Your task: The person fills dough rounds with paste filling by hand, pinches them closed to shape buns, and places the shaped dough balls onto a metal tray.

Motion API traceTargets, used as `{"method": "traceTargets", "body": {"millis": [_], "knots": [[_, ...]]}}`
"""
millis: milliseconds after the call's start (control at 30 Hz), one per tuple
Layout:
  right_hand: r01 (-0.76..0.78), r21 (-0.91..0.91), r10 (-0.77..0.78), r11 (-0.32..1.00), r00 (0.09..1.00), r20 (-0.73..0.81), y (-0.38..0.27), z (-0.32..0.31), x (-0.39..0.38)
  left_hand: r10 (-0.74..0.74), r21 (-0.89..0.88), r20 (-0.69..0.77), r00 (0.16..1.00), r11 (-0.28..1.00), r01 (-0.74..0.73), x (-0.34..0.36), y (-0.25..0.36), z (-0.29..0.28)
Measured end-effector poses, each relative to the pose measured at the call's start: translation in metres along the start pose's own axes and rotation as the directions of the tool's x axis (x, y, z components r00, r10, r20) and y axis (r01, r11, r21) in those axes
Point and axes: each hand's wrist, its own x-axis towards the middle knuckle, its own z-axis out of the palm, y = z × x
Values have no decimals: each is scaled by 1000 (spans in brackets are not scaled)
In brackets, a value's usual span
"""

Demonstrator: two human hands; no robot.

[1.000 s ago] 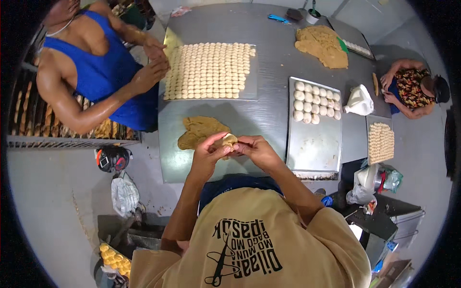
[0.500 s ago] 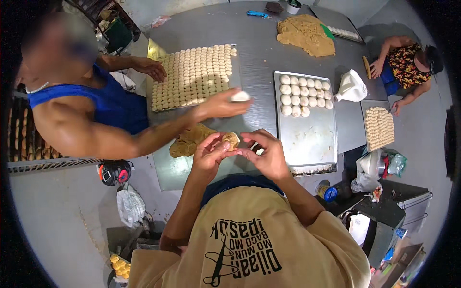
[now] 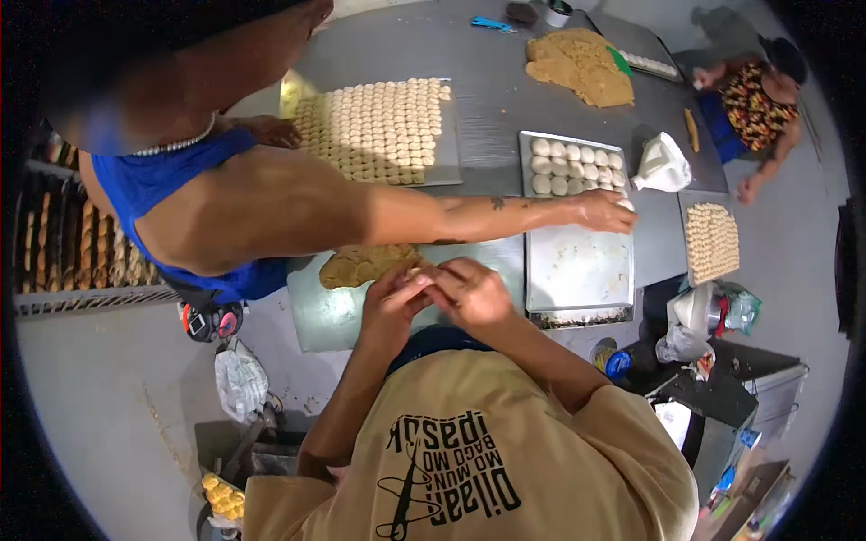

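Since the L hand (image 3: 390, 298) and R hand (image 3: 471, 293) had closed in on each other vs. half a sec. earlier, the small dough piece (image 3: 414, 270) was mostly hidden, only a pale bit showing btwn them. L fingers were narrow, holding it; R fingers were bunched against it, blurred, so couldn't tell if they gripped. Prob. meant it was being pinched or shaped, its brown side now out of view. A brown mass (image 3: 361, 267) lay just beyond the L hand on the tabletop (image 3: 329, 322). Meanwhile a co-worker's hand (image 3: 600, 210) had moved over the metal tray (image 3: 577, 279), by the dough balls (image 3: 561, 169).
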Motion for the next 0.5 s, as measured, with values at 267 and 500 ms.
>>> {"method": "traceTargets", "body": {"millis": [267, 500], "knots": [[-2, 102, -7, 995, 997, 82, -6, 28, -7, -86, -62, 83, 993, 994, 92, -10, -7, -45], [61, 0, -61, 998, 993, 103, -15, 55, -13, -91, -191, 148, 985, 974, 119, -13, -26, -89]]}}
